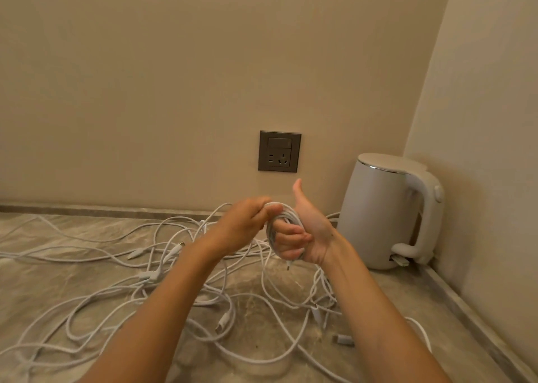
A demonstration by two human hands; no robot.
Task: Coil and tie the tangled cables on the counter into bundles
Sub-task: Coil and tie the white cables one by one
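**Entry: coil point(292, 214), in the making.** White braided cable in several loops, held in the air just left of the kettle point(384, 210).

**Right hand point(308, 234).** The nearer of our two hands to the kettle. Its fingers are curled round the loops and grip them, and the thumb stands straight up, clear of the cable. A small plug end point(288, 266) hangs just under the fist.

**Left hand point(244, 222).** Touching the coil on the side away from the kettle. Fingertips and thumb pinch the strand where it passes over the top of the loops.

**Tangled cables point(151, 276).** White leads with connectors, crossing one another on the counter point(259, 321), left of the kettle and in front of it. We cannot tell which lead feeds the coil.

**Handling note (our judgement).**
- Lay each new turn beside the previous one, at the same loop size.
- Draw slack from the heap gently.
- If the strand snags, stop and lift the crossing lead off, because pulling would tighten a knot.
- Grip the loops firmly enough that none slips over the fingertips.
- Leave a free tail long enough to wrap round the waist of the bundle and tie it.

**Status.** No finished bundle shows, and most of the heap remains loose.
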